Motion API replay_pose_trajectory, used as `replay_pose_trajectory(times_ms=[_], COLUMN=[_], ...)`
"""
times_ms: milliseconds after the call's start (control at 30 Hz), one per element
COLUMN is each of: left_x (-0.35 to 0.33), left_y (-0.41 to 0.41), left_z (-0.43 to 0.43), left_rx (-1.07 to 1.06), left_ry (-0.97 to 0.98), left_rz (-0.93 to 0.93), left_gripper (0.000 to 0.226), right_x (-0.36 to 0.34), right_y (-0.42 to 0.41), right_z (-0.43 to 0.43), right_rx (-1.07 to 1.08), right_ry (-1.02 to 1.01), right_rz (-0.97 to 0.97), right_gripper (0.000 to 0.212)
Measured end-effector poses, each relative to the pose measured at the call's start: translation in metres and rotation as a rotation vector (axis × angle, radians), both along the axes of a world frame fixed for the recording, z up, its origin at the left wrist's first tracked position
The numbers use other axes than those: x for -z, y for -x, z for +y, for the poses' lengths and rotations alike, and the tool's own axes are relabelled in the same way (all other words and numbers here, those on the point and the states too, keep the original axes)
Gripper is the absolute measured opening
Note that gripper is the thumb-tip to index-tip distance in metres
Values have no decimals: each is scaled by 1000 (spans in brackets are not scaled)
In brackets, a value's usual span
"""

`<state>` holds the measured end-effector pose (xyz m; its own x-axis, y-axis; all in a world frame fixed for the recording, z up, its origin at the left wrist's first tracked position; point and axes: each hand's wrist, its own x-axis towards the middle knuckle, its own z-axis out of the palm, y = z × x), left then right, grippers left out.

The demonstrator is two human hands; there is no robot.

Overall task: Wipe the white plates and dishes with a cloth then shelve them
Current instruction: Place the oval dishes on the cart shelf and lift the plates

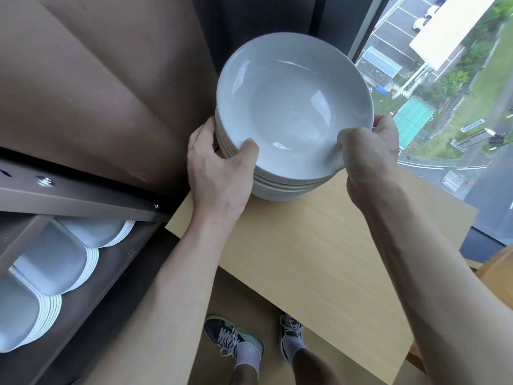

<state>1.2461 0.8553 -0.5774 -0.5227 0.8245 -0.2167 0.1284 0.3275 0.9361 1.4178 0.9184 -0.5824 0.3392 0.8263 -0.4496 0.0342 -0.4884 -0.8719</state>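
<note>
A stack of several white deep plates [294, 107] is held over the far end of a light wooden table [319, 259]. My left hand [219, 168] grips the stack's left side, thumb on the top plate's rim and fingers under the stack. My right hand [369, 151] grips the right side, thumb over the rim. Whether the stack touches the table I cannot tell. No cloth is in view.
A brown shelf unit [83, 195] stands at the left, with stacks of white rectangular dishes [52, 262] on a lower shelf. A brown curtain [97, 79] hangs behind. A window [458, 79] at the right looks down on a street. My feet stand below the table edge.
</note>
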Motion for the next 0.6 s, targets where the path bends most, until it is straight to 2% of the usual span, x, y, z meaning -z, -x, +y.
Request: replay_pose_trajectory(times_ms=[333,533,600], left_x=[-10,-15,-18], left_y=[-16,-20,-23], left_z=[-8,-3,0], left_rx=[-77,-188,-236], left_ry=[-95,-118,-124], left_rz=[-49,-254,-322], left_gripper=[63,69,78], right_x=[6,10,11], right_y=[-2,-5,-6], right_z=[-1,1,2], right_rx=[69,51,30], right_ry=[-10,-19,-24], right_rz=[109,94,82], right_gripper=[42,45,47])
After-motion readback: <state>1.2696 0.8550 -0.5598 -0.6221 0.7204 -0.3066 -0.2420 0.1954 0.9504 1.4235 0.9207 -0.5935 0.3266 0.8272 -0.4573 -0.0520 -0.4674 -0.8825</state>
